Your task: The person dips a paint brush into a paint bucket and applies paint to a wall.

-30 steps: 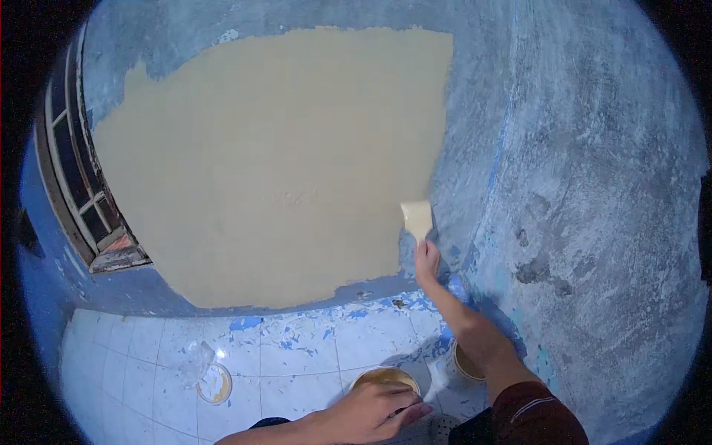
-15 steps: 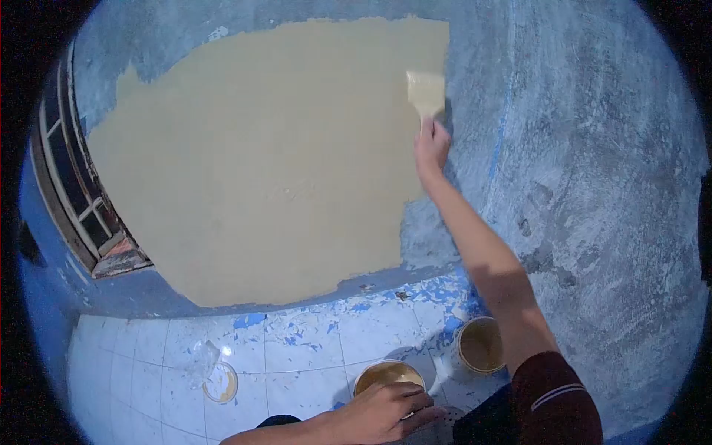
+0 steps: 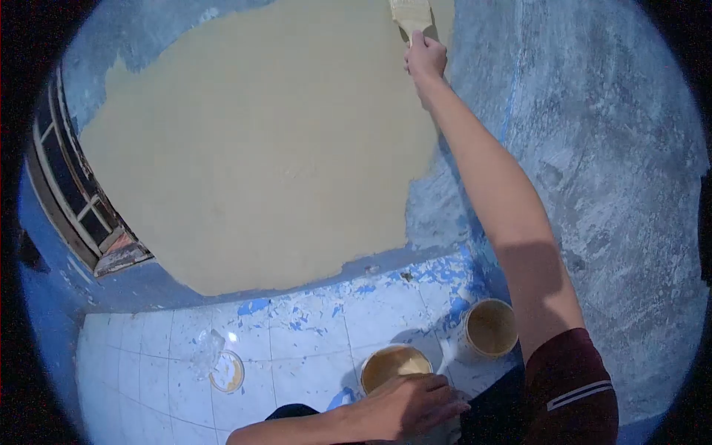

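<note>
My right hand [image 3: 426, 59] is closed around the handle of a wide paintbrush [image 3: 412, 13]. The brush is coated in cream-beige paint and is against the wall near the top right of the painted patch [image 3: 259, 148]; its bristle end is cut off by the frame's edge. My left hand [image 3: 411, 406] lies low in the view with its fingers loosely stretched to the right, just in front of a paint bucket [image 3: 380, 363] and covering part of its rim. Whatever lies beneath that hand is hidden.
Bare, worn blue wall [image 3: 630, 208] flanks the patch. A second bucket [image 3: 491, 328] stands on the tiled floor [image 3: 297, 371], by the wall corner. A round lid [image 3: 227, 371] with clear plastic [image 3: 209, 348] lies left. Paint flakes litter the wall's foot; a barred window [image 3: 70, 170] is at left.
My right hand has moved the brush upward along the patch's right side. My left hand stays beside the bucket. The camera view has shifted slightly.
</note>
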### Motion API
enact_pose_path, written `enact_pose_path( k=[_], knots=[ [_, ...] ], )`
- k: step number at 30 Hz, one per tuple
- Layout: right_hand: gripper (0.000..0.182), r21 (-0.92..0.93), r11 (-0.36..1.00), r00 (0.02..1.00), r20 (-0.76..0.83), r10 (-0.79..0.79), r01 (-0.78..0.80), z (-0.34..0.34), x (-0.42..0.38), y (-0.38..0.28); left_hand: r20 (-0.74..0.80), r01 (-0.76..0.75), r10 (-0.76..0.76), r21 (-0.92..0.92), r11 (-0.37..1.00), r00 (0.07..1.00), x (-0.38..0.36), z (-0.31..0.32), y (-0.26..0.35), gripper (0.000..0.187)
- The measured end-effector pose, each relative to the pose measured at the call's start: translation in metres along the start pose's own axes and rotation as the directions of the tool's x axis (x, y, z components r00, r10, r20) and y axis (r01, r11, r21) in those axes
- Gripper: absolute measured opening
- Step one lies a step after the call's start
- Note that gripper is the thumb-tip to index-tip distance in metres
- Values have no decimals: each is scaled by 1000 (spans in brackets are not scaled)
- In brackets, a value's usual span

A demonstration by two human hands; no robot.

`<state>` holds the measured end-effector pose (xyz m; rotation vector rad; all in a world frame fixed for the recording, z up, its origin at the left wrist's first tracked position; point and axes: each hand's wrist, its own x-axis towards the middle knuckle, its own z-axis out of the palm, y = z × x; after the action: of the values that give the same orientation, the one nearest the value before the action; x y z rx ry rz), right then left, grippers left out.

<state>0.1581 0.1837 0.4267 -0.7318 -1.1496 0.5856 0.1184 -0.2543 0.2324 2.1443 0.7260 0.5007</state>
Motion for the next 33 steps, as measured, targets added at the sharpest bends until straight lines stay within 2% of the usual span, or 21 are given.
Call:
enact_pose_path(
  k=[1, 2, 3, 5, 9, 11, 12, 14, 16, 18, 20, 21, 22, 23, 24, 25, 28, 30, 31, 33],
  knots=[
    [42, 50, 998, 998, 44, 47, -50, -2, -8, 2, 7, 7, -7, -25, 1000, 1000, 1, 3, -2, 36],
    [42, 33, 997, 997, 44, 69, -70, -7, -18, 7, -139, -74, 73, -2, 997, 988, 2, 8, -5, 23],
    [42, 27, 997, 996, 58, 70, -71, -11, -29, 11, -281, -147, 152, 37, 988, 948, 3, 11, -6, 23],
    [41, 16, 996, 994, 69, 83, -84, -19, -49, 30, -288, -161, 156, 6, 987, 945, 3, 11, -4, 24],
    [39, 32, 970, 966, 106, 237, -242, -28, -92, 74, -301, -205, 205, 33, 978, 931, -1, 9, 2, 24],
    [40, 27, 944, 940, 105, 324, -329, -47, -129, 113, -263, -158, 152, -3, 987, 953, -1, 12, 4, 25],
    [40, 14, 947, 939, 133, 316, -321, -54, -142, 129, -240, -139, 139, 19, 990, 961, 1, 11, 3, 26],
    [40, 2, 950, 936, 170, 308, -313, -63, -167, 160, -292, -155, 150, 5, 988, 944, 1, 13, 8, 29],
    [40, -16, 926, 920, 109, 377, -377, -73, -198, 200, -287, -140, 139, 20, 990, 948, 0, 14, 8, 31],
    [47, -93, 919, 917, 88, 390, -382, -87, -234, 228, -270, -120, 124, 30, 992, 955, 0, 13, 8, 31],
    [47, -304, 908, 949, 39, 314, -289, -105, -277, 266, -238, -110, 114, 29, 993, 964, 0, 15, 8, 32],
    [48, -375, 855, 912, 57, 406, -357, -117, -298, 277, -271, -127, 133, 39, 991, 954, 2, 16, 7, 31],
    [49, -485, 815, 925, 32, 379, -317, -128, -320, 268, -303, -144, 153, 52, 988, 941, 2, 16, 7, 31],
    [49, -557, 785, 931, 53, 361, -272, -140, -340, 290, -301, -155, 167, 64, 986, 939, 4, 16, 8, 31],
    [48, -607, 753, 939, 35, 342, -252, -149, -357, 269, -279, -143, 152, 54, 988, 948, 4, 15, 9, 31],
    [47, -589, 742, 916, 10, 402, -320, -159, -376, 300, -258, -130, 138, 49, 990, 956, 5, 14, 9, 30],
    [44, -583, 745, 917, 0, 398, -323, -168, -388, 289, -240, -160, 167, 49, 986, 956, 6, 14, 2, 28],
    [41, -508, 775, 913, -63, 402, -376, -164, -379, 265, -264, -162, 173, 66, 985, 949, 9, 15, -2, 29],
    [39, -461, 849, 959, -18, 283, -259, -156, -364, 249, -286, -156, 166, 58, 986, 944, 10, 16, -3, 29],
    [37, -417, 905, 996, -13, 91, -88, -135, -321, 227, -286, -176, 187, 63, 982, 940, 10, 15, -6, 29]
  ],
)
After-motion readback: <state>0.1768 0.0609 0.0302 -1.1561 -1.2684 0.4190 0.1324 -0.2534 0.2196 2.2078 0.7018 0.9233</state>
